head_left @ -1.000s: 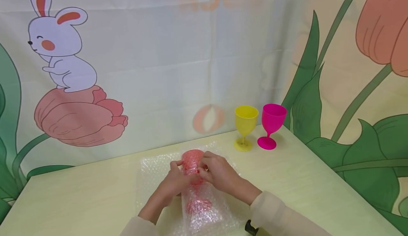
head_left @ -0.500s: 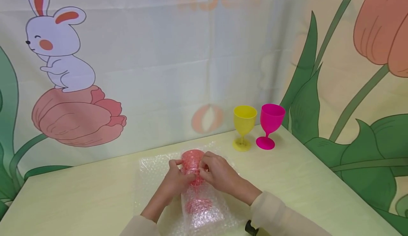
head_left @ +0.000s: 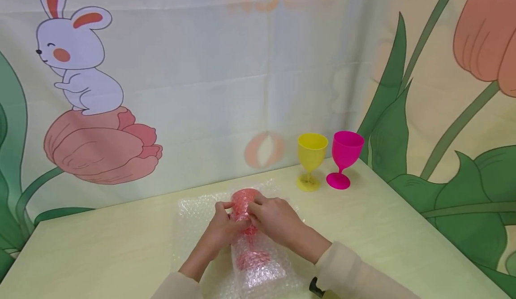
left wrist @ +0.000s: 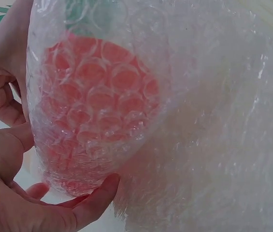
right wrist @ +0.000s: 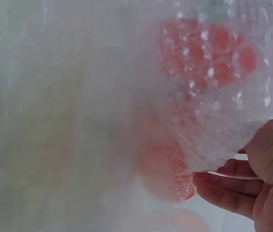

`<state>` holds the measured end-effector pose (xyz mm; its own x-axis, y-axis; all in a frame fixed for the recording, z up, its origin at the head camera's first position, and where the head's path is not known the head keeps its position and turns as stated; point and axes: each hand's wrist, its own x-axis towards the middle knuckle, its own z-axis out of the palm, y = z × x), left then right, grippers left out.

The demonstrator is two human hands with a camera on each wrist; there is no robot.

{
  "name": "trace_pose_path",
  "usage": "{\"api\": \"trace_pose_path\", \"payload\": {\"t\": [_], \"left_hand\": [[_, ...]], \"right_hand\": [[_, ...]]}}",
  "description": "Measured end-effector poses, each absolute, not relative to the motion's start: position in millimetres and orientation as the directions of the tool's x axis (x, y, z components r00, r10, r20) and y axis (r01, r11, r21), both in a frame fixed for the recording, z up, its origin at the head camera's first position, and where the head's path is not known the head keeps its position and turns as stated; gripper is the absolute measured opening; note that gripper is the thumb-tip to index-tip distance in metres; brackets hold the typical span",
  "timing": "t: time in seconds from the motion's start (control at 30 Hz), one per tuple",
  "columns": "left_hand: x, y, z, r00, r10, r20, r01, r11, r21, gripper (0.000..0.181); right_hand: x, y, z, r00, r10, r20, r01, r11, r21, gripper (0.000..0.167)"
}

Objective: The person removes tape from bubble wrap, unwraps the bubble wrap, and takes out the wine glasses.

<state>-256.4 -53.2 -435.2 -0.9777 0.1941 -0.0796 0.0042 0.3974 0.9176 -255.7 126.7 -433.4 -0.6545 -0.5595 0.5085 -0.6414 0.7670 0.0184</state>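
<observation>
A red goblet [head_left: 243, 200] lies wrapped in clear bubble wrap [head_left: 262, 281], its bowl away from me and its foot toward me. My left hand [head_left: 223, 229] grips the wrapped bowl from the left; its thumb lies across the top, and in the left wrist view its fingers [left wrist: 95, 205] curl under the bundle. My right hand [head_left: 278, 220] is at the bowl's right side and pinches the wrap there. In the right wrist view that hand's fingers [right wrist: 223, 195] touch the wrap near the rim. The fingertips between the two hands are partly hidden.
A yellow goblet [head_left: 312, 155] and a magenta goblet [head_left: 346, 155] stand upright at the table's back right corner. A flat part of the bubble wrap [head_left: 197, 214] spreads left of the bundle. Printed curtains rise behind the pale table [head_left: 101, 245].
My right hand has shifted slightly, its fingers drawing in closer over the wrapped bowl. The left hand keeps its hold, and the two standing goblets stay in place.
</observation>
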Motion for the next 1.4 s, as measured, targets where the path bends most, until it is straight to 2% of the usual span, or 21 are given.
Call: {"api": "trace_pose_path", "payload": {"t": [0.1,0.23,0.33,0.5,0.8,1.1,1.4], "left_hand": [[-256.1,-52.0,-435.2,-0.979,0.191,-0.075,0.008,0.401,0.916,0.075],[-255.6,-49.8,-435.6,-0.980,0.180,-0.080,0.002,0.412,0.911,0.077],[-254.9,-49.1,-434.7,-0.980,0.175,-0.091,-0.010,0.418,0.908,0.077],[-253.3,-50.7,-432.1,-0.978,0.189,-0.090,-0.004,0.414,0.910,0.076],[-251.7,-50.4,-430.3,-0.978,0.198,-0.066,0.019,0.397,0.917,0.072],[-251.3,-46.6,-429.9,-0.981,0.181,-0.065,0.021,0.437,0.899,0.076],[-250.1,-44.2,-430.8,-0.984,0.167,-0.054,0.035,0.485,0.874,0.077]], "right_hand": [[-254.7,125.9,-432.9,-0.663,-0.543,0.515,-0.632,0.775,0.004,0.010],[-254.6,126.6,-431.1,-0.717,-0.503,0.483,-0.614,0.784,-0.095,0.009],[-255.2,128.7,-431.7,-0.735,-0.491,0.468,-0.612,0.778,-0.143,0.007],[-254.5,131.5,-431.5,-0.718,-0.517,0.466,-0.630,0.767,-0.121,0.011],[-255.0,129.8,-431.2,-0.701,-0.535,0.472,-0.636,0.768,-0.074,0.006],[-260.1,133.4,-431.5,-0.770,-0.458,0.445,-0.594,0.768,-0.238,0.010],[-258.1,130.4,-428.3,-0.840,-0.385,0.382,-0.509,0.802,-0.312,0.014]]}}
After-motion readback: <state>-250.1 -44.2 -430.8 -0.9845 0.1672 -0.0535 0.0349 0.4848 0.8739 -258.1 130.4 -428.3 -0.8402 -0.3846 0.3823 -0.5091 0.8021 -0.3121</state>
